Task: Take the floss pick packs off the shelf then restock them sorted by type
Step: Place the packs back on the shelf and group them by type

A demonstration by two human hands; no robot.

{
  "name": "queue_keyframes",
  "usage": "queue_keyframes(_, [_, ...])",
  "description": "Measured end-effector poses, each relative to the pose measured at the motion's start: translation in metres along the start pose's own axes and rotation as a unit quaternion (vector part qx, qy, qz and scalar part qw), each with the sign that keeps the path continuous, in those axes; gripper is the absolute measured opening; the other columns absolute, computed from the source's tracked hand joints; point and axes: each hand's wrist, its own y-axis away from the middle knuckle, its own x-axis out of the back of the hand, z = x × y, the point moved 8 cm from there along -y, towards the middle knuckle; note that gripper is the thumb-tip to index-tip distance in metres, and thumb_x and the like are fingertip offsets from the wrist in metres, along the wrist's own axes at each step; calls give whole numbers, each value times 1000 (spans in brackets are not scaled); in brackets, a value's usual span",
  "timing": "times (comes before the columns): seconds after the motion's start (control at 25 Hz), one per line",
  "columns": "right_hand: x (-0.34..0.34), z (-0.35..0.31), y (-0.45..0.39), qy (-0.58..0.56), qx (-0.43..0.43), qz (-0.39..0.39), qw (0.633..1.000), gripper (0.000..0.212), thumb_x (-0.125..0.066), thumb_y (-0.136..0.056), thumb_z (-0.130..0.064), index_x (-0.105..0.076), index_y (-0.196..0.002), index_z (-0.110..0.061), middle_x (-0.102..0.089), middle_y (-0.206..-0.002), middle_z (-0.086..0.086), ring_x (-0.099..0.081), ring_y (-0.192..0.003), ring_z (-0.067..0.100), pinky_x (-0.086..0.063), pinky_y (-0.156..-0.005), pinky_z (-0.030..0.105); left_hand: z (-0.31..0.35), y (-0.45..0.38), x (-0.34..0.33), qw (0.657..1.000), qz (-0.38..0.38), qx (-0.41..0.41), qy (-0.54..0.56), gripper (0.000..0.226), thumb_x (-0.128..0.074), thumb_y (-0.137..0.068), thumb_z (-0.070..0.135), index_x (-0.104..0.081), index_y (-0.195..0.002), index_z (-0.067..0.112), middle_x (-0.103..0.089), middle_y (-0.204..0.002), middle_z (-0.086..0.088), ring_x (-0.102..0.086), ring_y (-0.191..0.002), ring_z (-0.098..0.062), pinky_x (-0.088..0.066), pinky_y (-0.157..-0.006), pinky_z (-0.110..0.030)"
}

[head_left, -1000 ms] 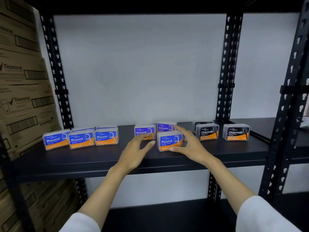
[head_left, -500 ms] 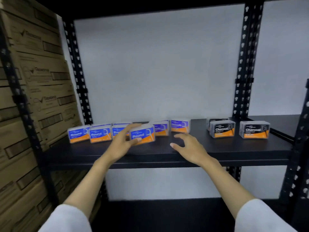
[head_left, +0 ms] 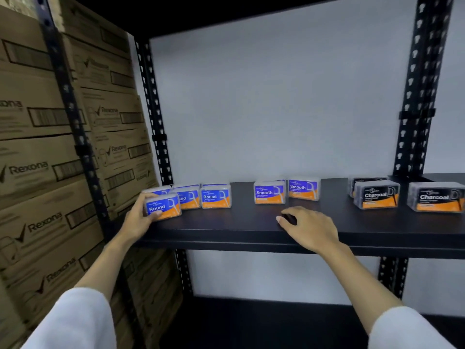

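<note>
The left hand (head_left: 141, 217) grips a Round floss pick pack (head_left: 163, 207) at the near left of the shelf (head_left: 226, 233), just before the other Round packs (head_left: 216, 196), apparently grouping by type, while the right hand (head_left: 309, 227) rests relaxed, holding nothing.

On the shelf (head_left: 251, 230) the Round packs (head_left: 216, 196) stand at the left end, and one Round pack (head_left: 163, 207) sits before them, in the left hand (head_left: 139, 219). The Smooth packs (head_left: 269, 193) are in the middle, and the Charcoal packs (head_left: 376, 195) at the right. The right hand (head_left: 310, 229) lies before the Smooth packs. Cardboard boxes (head_left: 45, 152) are stacked left of the shelf.
</note>
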Motion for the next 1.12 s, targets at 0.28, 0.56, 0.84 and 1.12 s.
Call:
queue_keyframes(0.28, [1, -1, 3, 1, -6, 3, 1000, 43, -36, -94, -57, -56, -125, -34, -58, -129, -13, -55, -115, 16, -42, -93, 32, 3, 2, -13, 997, 47, -1, -61, 52, -67, -87, 10, -48, -135, 19, -33, -145, -16, -33, -133, -26, -31, -107, -32])
queue_keyframes(0.56, [9, 2, 29, -95, -52, -13, 994, 33, -46, -97, -38, -58, -123, -21, -63, -122, 0, -56, -111, 23, -41, -93, 33, 77, 74, -31, 983, 139, -58, -101, 48, -58, -94, 24, -46, -139, 15, -32, -151, -7, -28, -140, -24, -25, -114, -36])
queue_keyframes(0.84, [42, 4, 109, -207, -71, 32, 975, 41, -55, -92, -21, -53, -132, -14, -57, -133, 6, -53, -123, 22, -42, -104, 39, 170, 150, -78, 991, 31, -99, -90, 37, -53, -95, 28, -52, -130, 18, -55, -132, -5, -50, -120, -28, -41, -94, -41])
queue_keyframes(1.12, [-22, 60, 182, -160, -121, -38, 979, 41, -48, -96, -23, -45, -137, -18, -50, -139, 3, -47, -128, 22, -40, -105, 38, 128, 229, -211, 982, -146, -84, -82, 30, -51, -95, 26, -56, -124, 23, -59, -129, 5, -55, -118, -19, -45, -96, -39])
